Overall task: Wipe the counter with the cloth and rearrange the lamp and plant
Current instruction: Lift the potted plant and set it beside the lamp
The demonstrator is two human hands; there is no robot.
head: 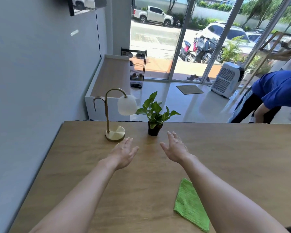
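Both hands reach forward over the wooden counter (pixel 225 157) toward its far edge, and the lamp (pixel 115 115) serves as the landmark for everything else. The left hand (pixel 123 153) hovers just in front of the lamp's round brass base, its grip spread and empty, fingers loosely extended. The right hand (pixel 175 148) hovers to the right of the lamp, just in front of the plant (pixel 155 115) in its small black pot, grip likewise spread and holding nothing. The plant stands just right of the lamp, near but apart from it. The green cloth (pixel 191 206) lies flat on the counter well in front and to the right of the lamp, partly under the right forearm, untouched by either hand. Judging by the reach, the step in hand is lifting the lamp and plant clear so the surface can be wiped. To do it well, the left hand should close around the lamp's upright stem low down, near the base, since the frosted shade hangs off to one side and will likely tip the lamp if it is held high. The right hand should wrap the pot itself, not the leaves, and keep it upright so no soil spills onto the counter.
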